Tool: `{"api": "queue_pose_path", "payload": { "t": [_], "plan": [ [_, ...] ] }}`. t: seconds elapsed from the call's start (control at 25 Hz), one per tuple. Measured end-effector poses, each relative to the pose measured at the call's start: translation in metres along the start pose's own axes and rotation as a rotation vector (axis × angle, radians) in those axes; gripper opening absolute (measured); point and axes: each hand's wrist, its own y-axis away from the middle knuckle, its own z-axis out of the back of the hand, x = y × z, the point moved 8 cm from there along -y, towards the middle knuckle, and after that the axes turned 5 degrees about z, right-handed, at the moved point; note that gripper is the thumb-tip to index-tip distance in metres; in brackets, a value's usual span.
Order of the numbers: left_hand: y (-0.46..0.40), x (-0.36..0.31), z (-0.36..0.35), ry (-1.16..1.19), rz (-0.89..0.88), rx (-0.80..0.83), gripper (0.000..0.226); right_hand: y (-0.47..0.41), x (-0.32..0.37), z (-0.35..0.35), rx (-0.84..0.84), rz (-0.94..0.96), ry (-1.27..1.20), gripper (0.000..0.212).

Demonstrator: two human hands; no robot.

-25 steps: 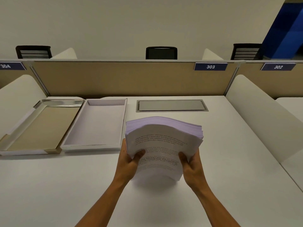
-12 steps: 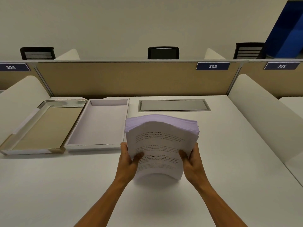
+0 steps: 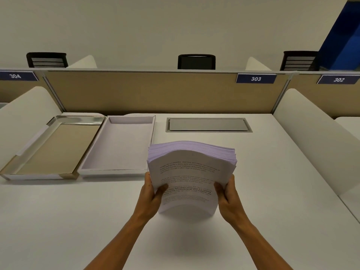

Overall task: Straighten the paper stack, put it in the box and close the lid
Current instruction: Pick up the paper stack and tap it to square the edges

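A thick stack of printed white paper stands on its lower edge on the white desk, bowed toward me. My left hand grips its left side and my right hand grips its right side, thumbs on the front sheet. The top edges of the sheets are fanned and uneven. To the left lies the open white box, empty. Further left lies its lid, upside down with a tan inside and silver rim.
A grey cable hatch is set into the desk behind the stack. A tan partition runs along the back. White curved dividers stand at both sides. Black chairs show beyond the partition.
The stack has stayed upright between both hands and settled slightly lower on the desk. The view shifted a little.
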Motion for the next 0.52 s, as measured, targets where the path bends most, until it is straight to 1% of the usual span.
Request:
{"api": "queue_pose_path", "payload": {
  "t": [0.12,0.24,0.36,0.52],
  "plan": [
    [-0.002,-0.007,0.006,0.001,0.001,-0.044,0.052,-0.004,0.003,0.006,-0.053,0.009,-0.01,0.054],
    [-0.003,-0.004,0.006,0.016,0.006,-0.042,0.054,-0.005,-0.001,0.005,-0.047,0.002,-0.019,0.045],
    [0.005,0.001,0.002,0.007,-0.011,-0.006,0.05,0.0,-0.007,0.0,-0.036,-0.015,-0.027,0.04],
    [0.011,0.013,-0.003,-0.003,0.022,0.076,0.053,0.009,-0.016,-0.004,-0.006,-0.048,0.002,0.041]
  ]
}}
